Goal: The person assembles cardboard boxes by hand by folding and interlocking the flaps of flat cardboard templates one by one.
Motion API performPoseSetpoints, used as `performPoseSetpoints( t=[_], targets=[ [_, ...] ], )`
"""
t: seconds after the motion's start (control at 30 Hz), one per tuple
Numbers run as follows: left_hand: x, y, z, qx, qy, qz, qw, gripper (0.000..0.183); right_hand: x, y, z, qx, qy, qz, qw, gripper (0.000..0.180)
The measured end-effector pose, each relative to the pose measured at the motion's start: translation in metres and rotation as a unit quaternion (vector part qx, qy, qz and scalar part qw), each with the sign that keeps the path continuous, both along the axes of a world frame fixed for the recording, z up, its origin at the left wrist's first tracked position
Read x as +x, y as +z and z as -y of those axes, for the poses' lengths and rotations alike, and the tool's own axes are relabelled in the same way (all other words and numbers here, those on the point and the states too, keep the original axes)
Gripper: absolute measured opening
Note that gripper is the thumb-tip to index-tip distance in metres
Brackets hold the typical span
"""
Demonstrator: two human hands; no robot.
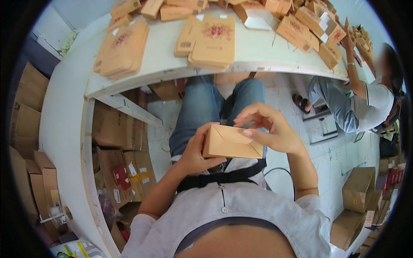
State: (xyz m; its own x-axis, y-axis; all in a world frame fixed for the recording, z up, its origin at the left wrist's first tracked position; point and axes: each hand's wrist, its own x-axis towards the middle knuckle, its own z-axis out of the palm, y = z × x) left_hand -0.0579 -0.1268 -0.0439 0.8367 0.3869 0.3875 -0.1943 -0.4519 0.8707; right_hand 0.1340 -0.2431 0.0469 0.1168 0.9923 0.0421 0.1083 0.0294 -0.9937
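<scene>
A small tan cardboard box (234,146) is held over my lap, its end with folded, interlocking flaps facing up at me. My left hand (196,150) grips the box from its left side, thumb along the near edge. Above the far right corner of that end is my right hand (267,129), fingers curled and apart, thumb at the flap's edge; whether it presses there I cannot tell. On the white table (258,48) ahead lie two stacks of flat printed cartons, one at the left (121,48) and one near the middle (213,42).
Folded boxes (295,30) are heaped along the table's far side. At the right a co-worker (371,93) sits with a hand raised near the heap. Large cardboard cartons (113,129) stand under the table at left; more cartons (358,193) stand on the floor at right.
</scene>
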Motion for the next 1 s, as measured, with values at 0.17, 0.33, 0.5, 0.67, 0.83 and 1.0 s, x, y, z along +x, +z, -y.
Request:
performPoseSetpoints(
  t=[0.17, 0.33, 0.5, 0.67, 0.83, 1.0],
  targets=[
    [0.000, 0.010, -0.034, -0.089, -0.036, -0.033, 0.995, 0.069, 0.014, -0.008, 0.009, 0.053, -0.094, -0.046, 0.993, 0.022],
    [0.079, 0.171, -0.124, 0.001, 0.120, 0.034, 0.992, 0.062, 0.039, -0.012, 0.005, 0.193, -0.350, -0.109, 0.910, 0.022],
    [0.131, 0.274, -0.266, -0.166, 0.266, -0.074, 0.947, 0.072, 0.016, -0.013, -0.009, 0.151, -0.295, -0.165, 0.929, 0.021],
    [0.109, 0.227, -0.243, 0.052, 0.204, -0.195, 0.958, 0.052, 0.026, -0.040, -0.016, 0.088, -0.267, -0.097, 0.955, 0.017],
    [0.051, 0.167, -0.232, -0.021, 0.134, -0.240, 0.961, 0.040, 0.055, -0.029, -0.098, 0.169, -0.276, 0.159, 0.933, 0.013],
    [0.071, 0.102, -0.191, 0.245, 0.102, -0.196, 0.944, 0.060, 0.126, -0.013, -0.225, 0.188, -0.288, 0.502, 0.793, 0.025]
  ],
)
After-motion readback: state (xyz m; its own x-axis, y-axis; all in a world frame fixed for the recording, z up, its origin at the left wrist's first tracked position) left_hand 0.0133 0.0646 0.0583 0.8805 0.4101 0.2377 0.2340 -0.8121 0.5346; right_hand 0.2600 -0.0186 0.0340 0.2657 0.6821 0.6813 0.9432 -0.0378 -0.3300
